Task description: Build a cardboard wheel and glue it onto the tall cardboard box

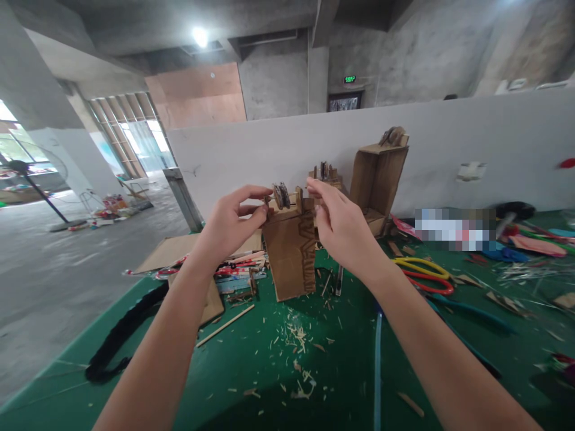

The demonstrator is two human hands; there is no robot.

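Observation:
A small brown cardboard model (291,250) stands upright on the green table (251,371). On its top sits a pair of dark round wheels (281,195) on a thin axle. My left hand (231,224) pinches the left end of that axle at the model's top edge. On the other side, my right hand (342,227) pinches the top right corner of the model with thumb and forefinger.
A taller open cardboard box model (378,175) stands behind, against a white partition (449,137). Yellow-and-red scissors (424,275) and blue-handled pliers (471,310) lie to the right. Wood sticks (224,326), shavings, flat cardboard (167,251) and a black cord (123,335) lie to the left.

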